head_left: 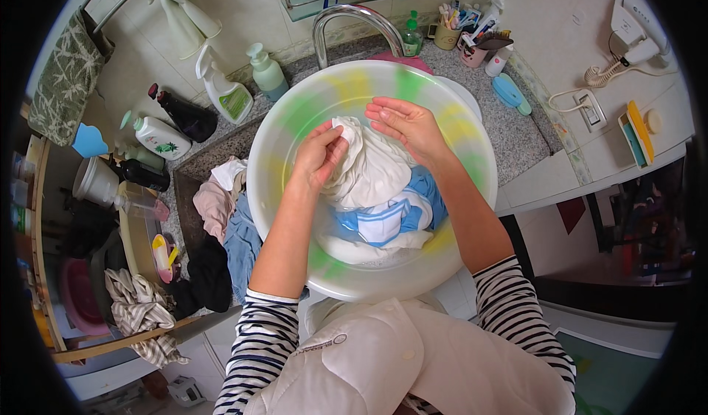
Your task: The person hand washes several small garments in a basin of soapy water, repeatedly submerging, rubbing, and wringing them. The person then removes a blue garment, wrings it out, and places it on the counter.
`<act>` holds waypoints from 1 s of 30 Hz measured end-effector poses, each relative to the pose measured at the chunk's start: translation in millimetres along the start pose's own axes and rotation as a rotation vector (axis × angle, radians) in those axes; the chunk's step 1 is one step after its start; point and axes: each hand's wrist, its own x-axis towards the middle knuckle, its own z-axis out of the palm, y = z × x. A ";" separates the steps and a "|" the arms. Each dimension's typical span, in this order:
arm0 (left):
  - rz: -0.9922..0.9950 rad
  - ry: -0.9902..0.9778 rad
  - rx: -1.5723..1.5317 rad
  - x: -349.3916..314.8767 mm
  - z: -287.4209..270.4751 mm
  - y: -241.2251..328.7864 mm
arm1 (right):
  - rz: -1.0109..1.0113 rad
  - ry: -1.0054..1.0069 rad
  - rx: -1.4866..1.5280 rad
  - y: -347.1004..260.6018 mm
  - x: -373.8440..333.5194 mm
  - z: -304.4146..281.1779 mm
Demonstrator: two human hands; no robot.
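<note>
A large round basin (284, 131) with green and yellow patches holds wet laundry. Inside lies a white cloth garment (372, 168), bunched up, and my left hand (321, 153) pinches its upper edge between thumb and fingers. Just right of that edge is my right hand (405, 126), palm turned inward, fingers stretched out and holding nothing. Below the white garment sits a blue and white garment (391, 218), partly under it. More white cloth (369, 251) lies at the near side of the basin, in what looks like water.
Behind the basin rises a chrome faucet (346, 11). Several bottles, including a spray bottle (221, 90) and a pump bottle (267, 72), line the counter at left. Piled clothes (240, 230) lie left of the basin. A blue brush (510, 92) and toothbrush cups (446, 35) are at right.
</note>
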 end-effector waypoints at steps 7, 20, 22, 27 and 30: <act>0.010 -0.015 0.021 1.2 -3.6 0.7 | 0.021 0.031 -0.049 -0.7 -0.5 1.0; 0.003 -0.007 0.044 0.2 -0.8 2.2 | -0.104 -0.045 0.134 13.7 11.3 -23.3; 0.004 -0.006 0.036 0.0 -1.5 1.9 | -0.081 -0.016 0.147 11.3 10.6 -21.6; 0.003 -0.015 0.030 3.1 -5.7 0.8 | -0.047 0.017 0.136 3.0 6.6 -16.8; -0.001 -0.029 0.028 3.7 -5.8 0.7 | -0.043 0.023 0.124 1.7 7.0 -17.9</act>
